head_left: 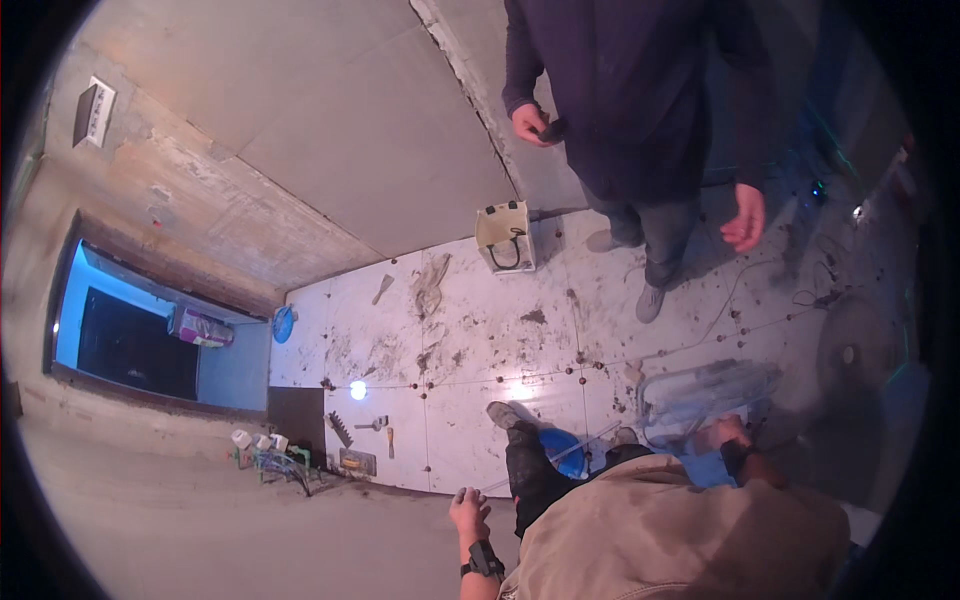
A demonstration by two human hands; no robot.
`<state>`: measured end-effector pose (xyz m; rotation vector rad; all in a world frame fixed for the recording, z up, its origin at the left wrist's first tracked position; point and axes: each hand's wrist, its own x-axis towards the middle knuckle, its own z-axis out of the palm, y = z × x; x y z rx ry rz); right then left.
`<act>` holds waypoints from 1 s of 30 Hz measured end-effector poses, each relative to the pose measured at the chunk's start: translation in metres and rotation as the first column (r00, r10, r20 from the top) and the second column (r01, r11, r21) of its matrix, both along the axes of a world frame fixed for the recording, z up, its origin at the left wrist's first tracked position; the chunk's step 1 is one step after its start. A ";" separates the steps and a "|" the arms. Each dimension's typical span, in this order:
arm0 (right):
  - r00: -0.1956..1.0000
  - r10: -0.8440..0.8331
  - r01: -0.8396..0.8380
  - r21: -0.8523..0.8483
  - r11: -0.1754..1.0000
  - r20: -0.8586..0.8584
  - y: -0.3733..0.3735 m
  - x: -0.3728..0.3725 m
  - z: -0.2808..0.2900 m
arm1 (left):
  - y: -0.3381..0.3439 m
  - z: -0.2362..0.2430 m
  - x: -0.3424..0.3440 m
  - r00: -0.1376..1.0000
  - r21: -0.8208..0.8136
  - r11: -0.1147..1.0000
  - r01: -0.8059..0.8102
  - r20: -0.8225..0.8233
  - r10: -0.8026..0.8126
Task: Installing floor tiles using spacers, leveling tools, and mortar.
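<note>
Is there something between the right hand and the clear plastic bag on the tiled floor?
Nothing visible stands between them. The right hand is at the lower edge of the clear plastic bag and seems to touch it. The blue container lies further left, beside the knee, out of the way.

right hand (722,436): fingers hidden against blurred clear plastic (705,390)
standing person (640,100): head cut off by top edge
small tools (365,430): too small to tell
</note>
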<state>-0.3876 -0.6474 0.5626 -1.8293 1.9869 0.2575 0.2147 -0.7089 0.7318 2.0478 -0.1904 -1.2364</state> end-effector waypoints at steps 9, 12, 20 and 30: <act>0.575 -0.720 0.669 0.285 0.687 0.388 -0.128 0.137 0.067 | -0.108 -0.080 0.121 0.986 0.085 0.996 0.007 -0.168 0.007; 0.451 -0.784 0.750 0.295 0.592 0.427 -0.201 0.189 0.109 | -0.145 -0.083 0.173 0.978 0.120 0.992 0.028 -0.209 -0.002; 0.231 -0.777 0.767 0.382 0.516 0.586 -0.314 0.282 0.146 | -0.288 -0.050 0.294 0.996 -0.026 1.000 0.017 -0.092 -0.020; 0.503 -0.779 0.724 0.309 0.616 0.374 -0.375 0.288 0.103 | -0.411 -0.060 0.230 0.956 -0.103 0.973 0.204 -0.195 -0.221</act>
